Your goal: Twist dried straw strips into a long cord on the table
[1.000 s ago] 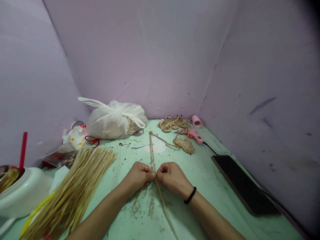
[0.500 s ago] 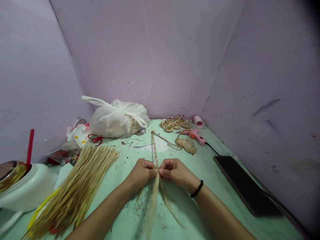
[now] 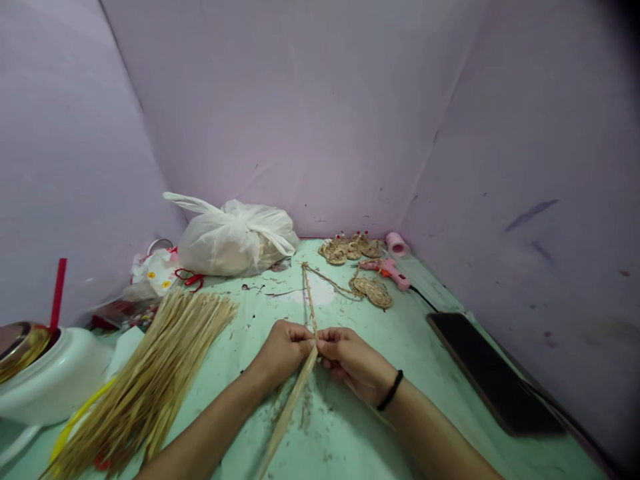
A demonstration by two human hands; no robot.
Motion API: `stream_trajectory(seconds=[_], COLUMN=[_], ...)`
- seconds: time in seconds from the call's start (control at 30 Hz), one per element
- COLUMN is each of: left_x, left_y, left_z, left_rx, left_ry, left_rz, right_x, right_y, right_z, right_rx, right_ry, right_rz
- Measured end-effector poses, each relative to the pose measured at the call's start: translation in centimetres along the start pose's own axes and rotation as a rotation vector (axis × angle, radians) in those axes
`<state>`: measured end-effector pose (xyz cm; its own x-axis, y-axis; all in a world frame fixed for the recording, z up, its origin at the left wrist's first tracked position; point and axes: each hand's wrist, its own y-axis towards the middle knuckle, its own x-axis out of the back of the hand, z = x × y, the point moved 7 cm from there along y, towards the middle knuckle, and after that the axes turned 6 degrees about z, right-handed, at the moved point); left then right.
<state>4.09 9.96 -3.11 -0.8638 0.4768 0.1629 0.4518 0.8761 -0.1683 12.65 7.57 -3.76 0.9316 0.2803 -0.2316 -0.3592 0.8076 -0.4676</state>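
Small home craft corner, straw bundle (image 3: pixel 145 380), coiled straw pieces (image 3: pixel 371 291), pink glue gun (image 3: pixel 389 271), mint worktop (image 3: pixel 400 347), lilac walls

Braided strand (image 3: pixel 309 293): the stretch pinched between the left hand (image 3: pixel 283 348) and right hand (image 3: pixel 353 357) is covered by fingertips.
Loose straw blade (image 3: pixel 287 413): near end cut off by the bottom edge.
Straw bundle (image 3: pixel 150 380): lower end out of frame; yellow item (image 3: pixel 75 419) beneath it mostly hidden.
White container (image 3: pixel 55 380): cut by the left edge.
White bag (image 3: pixel 235 237): contents not discernible.
Woven pieces (image 3: pixel 350 248), far end of the surface (image 3: pixel 415 347): too small to tell detail.
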Motion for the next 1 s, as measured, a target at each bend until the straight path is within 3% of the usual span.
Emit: stream_trajectory(seconds=[0.1,0.27,0.33,0.57,0.73,0.87,1.0], left_x=[0.4,-0.1,0.0,0.6,0.7,0.7,1.2], left_y=[0.0,-0.2,-0.3,0.0,0.1,-0.2,-0.5], left_z=[0.2,0.6,0.6,1.2,0.4,-0.1,-0.6], left_rx=[0.026,0.174,0.205,0.258,0.109,0.080,0.164], left_ry=[0.048,-0.050,-0.088,-0.025,0.211,0.299,0.426], left_rz=[-0.015,0.181,0.203,0.077,0.003,0.003,0.024], right_x=[0.5,1.4,1.6,1.7,1.4,1.4,1.2], right_y=[0.4,0.7,0.8,1.3,1.1,1.0,1.1], right_z=[-0.1,0.2,0.2,-0.5,-0.6,-0.4,-0.3], right_rx=[-0.003,0.089,0.113,0.141,0.138,0.121,0.115], right_ry=[-0.093,-0.191,-0.162,-0.070,-0.106,-0.113,-0.145], right_rz=[-0.024,-0.055,-0.060,-0.054,-0.051,-0.068,-0.073])
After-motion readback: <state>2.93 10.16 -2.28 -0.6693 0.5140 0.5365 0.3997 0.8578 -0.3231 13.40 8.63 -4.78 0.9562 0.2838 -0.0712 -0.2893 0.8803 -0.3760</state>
